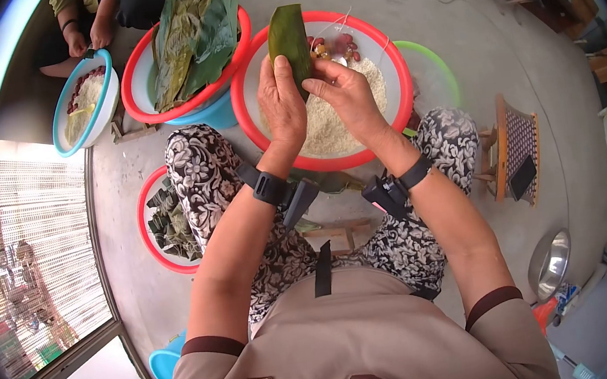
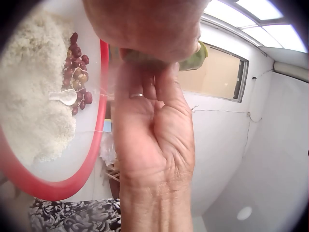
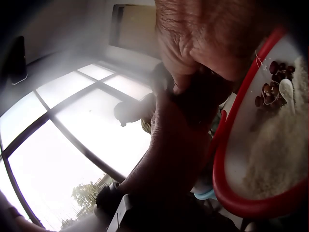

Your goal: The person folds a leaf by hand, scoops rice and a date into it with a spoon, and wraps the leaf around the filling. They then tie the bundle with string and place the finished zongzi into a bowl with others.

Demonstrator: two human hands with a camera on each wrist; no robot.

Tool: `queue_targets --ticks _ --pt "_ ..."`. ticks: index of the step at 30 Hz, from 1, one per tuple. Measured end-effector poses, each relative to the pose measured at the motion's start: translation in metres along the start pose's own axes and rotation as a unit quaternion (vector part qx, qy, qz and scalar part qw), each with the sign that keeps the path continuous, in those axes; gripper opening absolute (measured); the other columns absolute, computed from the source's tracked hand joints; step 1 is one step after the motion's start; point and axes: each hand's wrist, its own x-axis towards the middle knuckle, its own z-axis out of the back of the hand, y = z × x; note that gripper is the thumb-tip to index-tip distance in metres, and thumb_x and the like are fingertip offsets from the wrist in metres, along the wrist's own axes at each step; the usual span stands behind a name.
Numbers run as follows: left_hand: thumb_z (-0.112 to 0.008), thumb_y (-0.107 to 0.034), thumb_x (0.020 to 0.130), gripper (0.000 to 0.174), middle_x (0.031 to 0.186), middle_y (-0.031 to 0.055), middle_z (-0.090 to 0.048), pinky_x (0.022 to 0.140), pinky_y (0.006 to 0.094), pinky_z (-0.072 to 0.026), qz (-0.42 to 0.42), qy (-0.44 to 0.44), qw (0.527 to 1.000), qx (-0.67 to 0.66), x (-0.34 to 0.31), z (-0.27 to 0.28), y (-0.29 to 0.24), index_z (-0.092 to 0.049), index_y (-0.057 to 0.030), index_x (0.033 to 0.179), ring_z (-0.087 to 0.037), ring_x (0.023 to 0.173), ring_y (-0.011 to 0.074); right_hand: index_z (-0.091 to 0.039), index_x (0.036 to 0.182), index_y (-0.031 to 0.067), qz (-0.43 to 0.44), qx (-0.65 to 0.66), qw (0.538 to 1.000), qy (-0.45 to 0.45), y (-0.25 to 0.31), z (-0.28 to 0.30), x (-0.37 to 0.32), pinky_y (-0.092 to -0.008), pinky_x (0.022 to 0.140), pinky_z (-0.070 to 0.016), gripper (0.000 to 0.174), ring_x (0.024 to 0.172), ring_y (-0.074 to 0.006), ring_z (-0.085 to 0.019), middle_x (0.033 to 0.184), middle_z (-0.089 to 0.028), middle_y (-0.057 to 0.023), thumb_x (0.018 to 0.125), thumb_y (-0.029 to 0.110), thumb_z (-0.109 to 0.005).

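A green leaf [image 1: 289,43] stands upright over the red-rimmed basin [image 1: 237,95] of white rice [image 1: 334,129] and red dates [image 1: 346,44]. My left hand [image 1: 283,105] grips its left side, thumb on the near face. The right hand [image 1: 349,97] pinches its lower right edge between thumb and fingers. In the left wrist view a bit of the leaf [image 2: 195,59] shows beyond the left hand [image 2: 154,125], with the other hand above. The right wrist view shows the right hand [image 3: 207,38] close to the left, the leaf mostly hidden. A white spoon [image 2: 65,97] lies by the dates.
Left of the basin is a red-rimmed tub of large leaves [image 1: 188,52]; a basin of wrapped leaf bundles [image 1: 171,221] sits lower left. Another person's hands [image 1: 99,34] are at a blue-rimmed bowl [image 1: 67,149]. A woven stool [image 1: 517,152] and metal bowl [image 1: 551,265] stand right.
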Motion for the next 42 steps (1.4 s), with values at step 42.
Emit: queue_targets --ticks 42 --pt "-0.077 -0.024 0.075 0.052 0.095 0.0105 -0.063 0.072 0.0384 -0.0494 -0.294 0.122 0.919 0.233 -0.001 0.013 -0.016 -0.054 -0.0038 0.117 -0.059 0.084 0.0289 -0.054 0.127 0.0052 -0.012 0.164 0.985 0.052 0.004 0.033 0.003 -0.0314 0.094 -0.0453 0.039 0.111 -0.0145 -0.055 0.12 -0.059 -0.0027 0.092 0.016 -0.065"
